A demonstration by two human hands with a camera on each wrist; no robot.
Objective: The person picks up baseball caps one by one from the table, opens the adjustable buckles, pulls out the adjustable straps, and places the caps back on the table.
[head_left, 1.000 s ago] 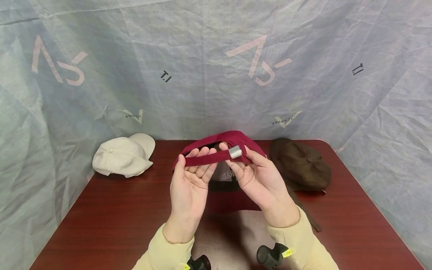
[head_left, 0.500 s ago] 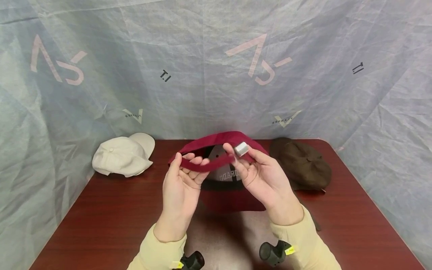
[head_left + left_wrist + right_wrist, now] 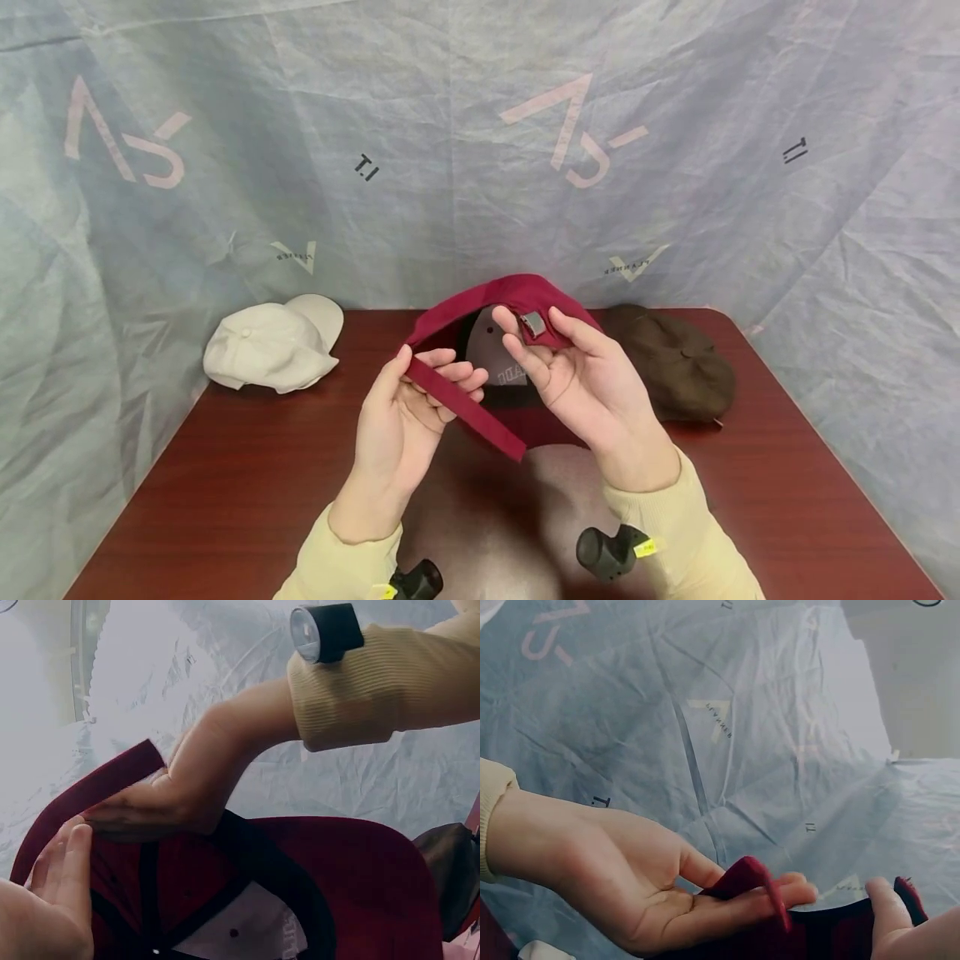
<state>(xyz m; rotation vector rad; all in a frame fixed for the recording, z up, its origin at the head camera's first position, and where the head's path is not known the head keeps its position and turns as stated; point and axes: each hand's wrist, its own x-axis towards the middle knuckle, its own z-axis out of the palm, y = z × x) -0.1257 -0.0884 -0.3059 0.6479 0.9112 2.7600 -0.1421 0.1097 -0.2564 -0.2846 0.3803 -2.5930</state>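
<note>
Both hands hold up a dark red baseball cap, its inside and back opening towards me. My left hand pinches the base of its cloth strap under the thumb; the strap crosses the fingers and its free end slants down to the right. On the other side, my right hand grips the cap's edge next to the silver buckle, apart from the strap. In the left wrist view the brim points away from the hands. The right wrist view has the strap lying over the left fingers.
A cream cap lies at the back left of the reddish wooden table. At the back right is a dark brown cap, partly behind my right hand. A grey cloth backdrop hangs behind the table.
The strap has come out of the buckle; its loose end now hangs forward. My left hand has shifted slightly left, and the cap's back edge has risen a little.
</note>
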